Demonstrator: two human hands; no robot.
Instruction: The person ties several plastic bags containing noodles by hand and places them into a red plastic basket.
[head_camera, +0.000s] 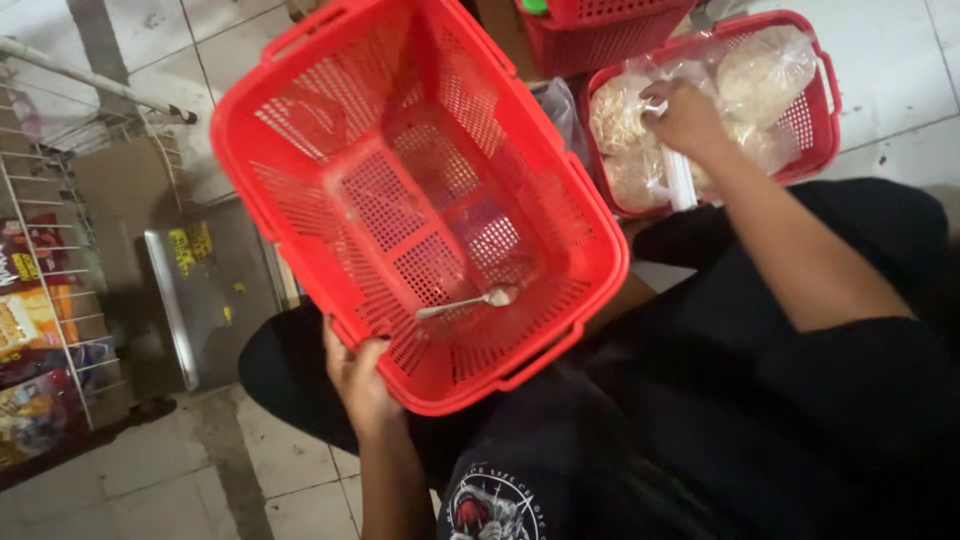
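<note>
The floor (180, 470) is pale tile, with a wire rack of snack packs (40, 320) off to my left. My left hand (358, 385) grips the near rim of the big red basket (300, 200) on my lap; a spoon (468, 303) lies inside, pointing left to right. My right hand (685, 118) is closer to the bags of pale food (760, 70) in the smaller red basket (822, 120), and I think it is pinching one.

Tilted red mesh basket (330, 130), metal spoon (468, 303) inside

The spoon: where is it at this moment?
In the head view the metal spoon lies on the perforated bottom of the big red basket, near the corner above the left hand gripping its rim.
</note>
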